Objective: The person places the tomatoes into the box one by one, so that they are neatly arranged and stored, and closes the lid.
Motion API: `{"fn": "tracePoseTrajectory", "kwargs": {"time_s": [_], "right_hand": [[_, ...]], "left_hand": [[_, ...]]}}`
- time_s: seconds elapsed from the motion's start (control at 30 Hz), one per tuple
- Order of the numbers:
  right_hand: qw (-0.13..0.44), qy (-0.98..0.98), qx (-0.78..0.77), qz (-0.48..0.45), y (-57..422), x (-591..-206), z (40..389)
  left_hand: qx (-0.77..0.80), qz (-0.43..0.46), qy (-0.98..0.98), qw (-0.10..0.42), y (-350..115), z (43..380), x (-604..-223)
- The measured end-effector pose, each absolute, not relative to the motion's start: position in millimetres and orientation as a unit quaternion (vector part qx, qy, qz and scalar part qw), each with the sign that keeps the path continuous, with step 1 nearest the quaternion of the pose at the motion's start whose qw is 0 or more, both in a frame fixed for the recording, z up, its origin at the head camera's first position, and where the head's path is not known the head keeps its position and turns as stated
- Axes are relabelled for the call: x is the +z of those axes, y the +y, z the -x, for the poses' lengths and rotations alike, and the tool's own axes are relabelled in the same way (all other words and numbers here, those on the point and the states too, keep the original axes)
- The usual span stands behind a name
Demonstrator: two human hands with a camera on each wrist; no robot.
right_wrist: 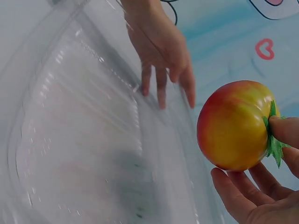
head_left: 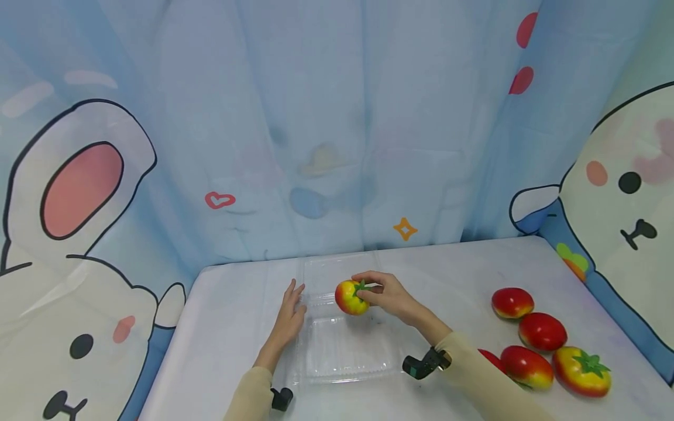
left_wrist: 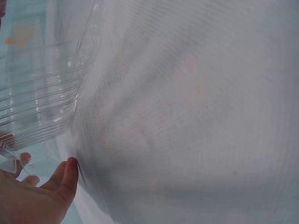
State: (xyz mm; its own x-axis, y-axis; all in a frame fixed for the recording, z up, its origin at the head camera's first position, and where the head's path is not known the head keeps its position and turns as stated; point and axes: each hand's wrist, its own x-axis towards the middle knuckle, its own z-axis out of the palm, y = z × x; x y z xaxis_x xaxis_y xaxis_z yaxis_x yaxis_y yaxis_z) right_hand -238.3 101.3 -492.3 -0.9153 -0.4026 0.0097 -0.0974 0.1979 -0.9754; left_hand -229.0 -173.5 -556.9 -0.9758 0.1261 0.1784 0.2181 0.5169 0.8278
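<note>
My right hand point(head_left: 392, 298) pinches a red-and-yellow tomato point(head_left: 348, 297), likely artificial, by its green leafy top. In the right wrist view, the thumb is at the leaves and other fingers are beneath the tomato point(right_wrist: 236, 126). It is held above the far part of a clear plastic clamshell box point(head_left: 344, 379), lying opened out on the table. My left hand point(head_left: 286, 320) is at the box's left side, fingers extended and holding nothing. The left wrist view shows these fingers point(left_wrist: 70, 179) near the ridged clear wall point(left_wrist: 42, 102); whether they touch it I cannot tell.
On the table's right side lie several red-and-yellow fruits, among them a tomato point(head_left: 581, 374) with green leaves and a red one point(head_left: 542, 331). The right forearm partly covers another. A printed curtain point(head_left: 337, 128) hangs behind the white table point(head_left: 221, 327).
</note>
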Motion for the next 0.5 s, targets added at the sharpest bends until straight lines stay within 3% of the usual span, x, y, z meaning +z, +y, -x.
{"fn": "tracePoseTrajectory", "kwargs": {"time_s": [0.5], "right_hand": [[0.167, 0.749, -0.621, 0.159, 44.6, -519.2, 231.8]], "left_hand": [[-0.470, 0.070, -0.879, 0.027, -170.0, 227.6, -551.2]]}}
